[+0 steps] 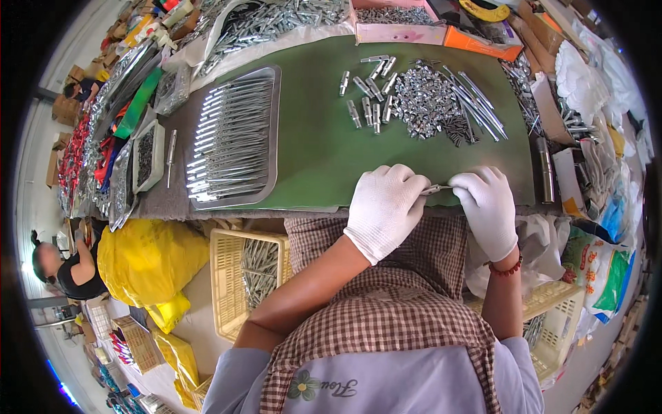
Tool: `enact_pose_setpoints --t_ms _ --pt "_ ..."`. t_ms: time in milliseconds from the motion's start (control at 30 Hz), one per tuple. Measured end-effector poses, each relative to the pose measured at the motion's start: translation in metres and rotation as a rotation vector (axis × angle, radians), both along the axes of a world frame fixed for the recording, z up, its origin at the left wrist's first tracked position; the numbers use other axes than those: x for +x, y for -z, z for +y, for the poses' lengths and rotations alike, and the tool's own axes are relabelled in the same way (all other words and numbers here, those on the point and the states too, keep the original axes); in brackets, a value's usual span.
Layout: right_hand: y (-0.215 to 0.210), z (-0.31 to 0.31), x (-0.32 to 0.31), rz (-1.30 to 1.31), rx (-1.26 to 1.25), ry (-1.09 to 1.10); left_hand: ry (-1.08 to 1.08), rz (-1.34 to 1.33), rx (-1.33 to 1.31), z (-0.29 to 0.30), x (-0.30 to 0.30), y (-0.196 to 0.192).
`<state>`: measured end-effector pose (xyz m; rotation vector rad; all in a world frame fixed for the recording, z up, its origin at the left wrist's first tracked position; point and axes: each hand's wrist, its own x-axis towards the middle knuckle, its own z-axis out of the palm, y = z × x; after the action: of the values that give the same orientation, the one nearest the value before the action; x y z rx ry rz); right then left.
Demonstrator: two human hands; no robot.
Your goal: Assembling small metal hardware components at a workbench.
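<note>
My left hand and right hand pinch small metal piece between them, near front edge of green mat; gap leftward to tray, parts pile beyond grip

A green-surfaced tabletop spans ten to two o'clock. A whitish wall curves along nine o'clock, with cardboard cartons near it, toward ten. Pale floor shows at eight; farther out glows a bluish light.

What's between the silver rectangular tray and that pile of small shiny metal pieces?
In the head view, short silver metal cylinders lie scattered on the green work surface, nearer the pile.
</note>
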<state>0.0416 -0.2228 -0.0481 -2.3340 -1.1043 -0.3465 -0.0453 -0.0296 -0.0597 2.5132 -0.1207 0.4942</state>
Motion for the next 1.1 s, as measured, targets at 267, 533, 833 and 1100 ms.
enact_pose_setpoints --t_ms 267,533,833,1100 --pt "0.005 0.003 0.005 -0.032 0.018 0.003 -0.021 -0.006 -0.041 -0.003 0.003 0.004" --pt "-0.011 0.013 0.059 -0.058 0.042 0.125 -0.025 -0.009 -0.053 -0.001 0.006 0.0" --pt "-0.001 0.033 0.074 -0.125 -0.258 0.12 0.01 -0.006 0.006 -0.001 0.0 0.002" --pt "-0.016 0.037 0.059 -0.141 -0.255 0.051 -0.016 -0.015 0.019 -0.002 -0.002 0.004"
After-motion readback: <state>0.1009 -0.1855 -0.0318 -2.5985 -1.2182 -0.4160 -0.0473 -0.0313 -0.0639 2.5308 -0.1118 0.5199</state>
